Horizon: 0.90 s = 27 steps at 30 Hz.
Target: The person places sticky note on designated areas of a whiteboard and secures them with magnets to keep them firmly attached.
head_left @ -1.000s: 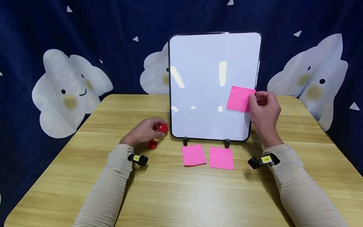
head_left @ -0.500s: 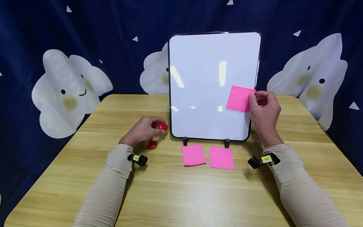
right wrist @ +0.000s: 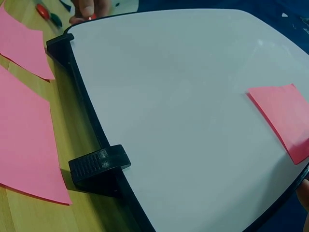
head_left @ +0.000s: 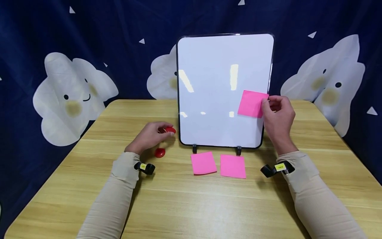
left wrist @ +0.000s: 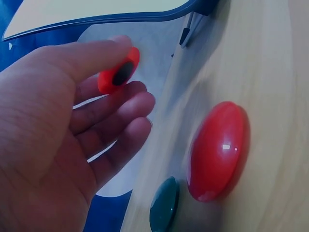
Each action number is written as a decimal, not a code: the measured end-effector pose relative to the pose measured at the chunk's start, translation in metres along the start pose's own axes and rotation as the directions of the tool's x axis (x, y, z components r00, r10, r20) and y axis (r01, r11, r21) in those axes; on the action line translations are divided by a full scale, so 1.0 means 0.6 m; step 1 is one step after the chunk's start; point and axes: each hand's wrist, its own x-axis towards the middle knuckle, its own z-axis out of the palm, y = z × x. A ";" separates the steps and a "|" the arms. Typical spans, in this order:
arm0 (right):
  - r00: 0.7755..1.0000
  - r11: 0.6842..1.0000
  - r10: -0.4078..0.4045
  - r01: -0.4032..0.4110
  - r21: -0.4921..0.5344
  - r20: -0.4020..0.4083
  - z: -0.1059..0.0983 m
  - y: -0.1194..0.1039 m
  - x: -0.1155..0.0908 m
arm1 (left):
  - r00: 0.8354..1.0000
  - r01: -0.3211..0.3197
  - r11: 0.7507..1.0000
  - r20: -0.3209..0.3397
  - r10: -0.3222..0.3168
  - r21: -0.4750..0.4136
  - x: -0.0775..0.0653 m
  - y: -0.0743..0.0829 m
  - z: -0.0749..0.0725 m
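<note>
Just left of the whiteboard (head_left: 221,129), my left hand (head_left: 149,135) pinches a red round magnet (head_left: 170,130) between thumb and fingers. In the left wrist view the black disc on its back shows, and the hand is clear of the tabletop. A second red magnet (left wrist: 219,152) and a green magnet (left wrist: 164,205) lie on the table below that hand; the head view hides the green one. My right hand (head_left: 280,119) pinches the right edge of a pink sticky note (head_left: 251,104) at the board's right side, the note lying tilted against the white surface.
Two more pink notes, one on the left (head_left: 204,163) and one on the right (head_left: 233,166), lie in front of the board. Black feet (head_left: 238,151) hold the board upright on the wooden table (head_left: 191,205). Behind hangs a dark blue curtain (head_left: 125,30) with cloud prints.
My left hand has risen slightly with the red magnet and turned it, so its face looks narrower in the head view. The right hand and the sticky note stay in place.
</note>
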 end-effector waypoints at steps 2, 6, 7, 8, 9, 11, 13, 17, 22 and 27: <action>1.000 1.000 0.002 -0.002 0.000 0.001 0.001 0.000 0.000 | 1.000 -0.014 1.000 -0.008 0.014 0.007 0.000 -0.002 0.000; 1.000 1.000 0.002 -0.002 0.001 0.002 0.001 0.001 0.001 | 0.999 -0.041 0.999 -0.028 0.041 0.014 0.000 -0.004 -0.001; 1.000 1.000 0.003 -0.003 0.002 0.002 0.001 0.001 0.001 | 0.998 -0.048 0.999 -0.036 0.048 0.018 0.000 -0.005 -0.001; 1.000 1.000 0.004 -0.004 0.002 0.001 0.001 0.001 0.001 | 0.997 -0.057 0.998 -0.044 0.058 0.020 0.001 -0.005 -0.002; 1.000 1.000 0.003 -0.003 0.002 0.001 0.001 0.001 0.001 | 0.996 -0.065 0.998 -0.052 0.066 0.022 0.001 -0.005 -0.002; 1.000 1.000 0.004 -0.004 0.002 0.000 0.001 0.001 0.001 | 0.994 -0.084 0.996 -0.072 0.086 0.029 0.000 -0.005 -0.003; 1.000 1.000 0.003 -0.003 0.003 -0.002 0.000 0.001 0.001 | 0.991 -0.100 0.994 -0.092 0.103 0.034 0.000 -0.004 -0.004; 1.000 1.000 0.006 -0.006 0.003 -0.002 0.000 0.001 0.001 | 0.986 -0.109 0.994 -0.127 0.111 0.020 -0.001 0.000 -0.005; 1.000 1.000 0.005 -0.005 0.007 -0.004 -0.001 0.003 0.001 | 0.984 -0.081 0.994 -0.165 0.069 -0.071 -0.003 0.003 -0.004; 1.000 1.000 -0.009 0.010 0.022 -0.009 0.000 0.006 0.002 | 0.972 -0.094 0.990 -0.225 0.068 -0.107 -0.004 0.006 -0.002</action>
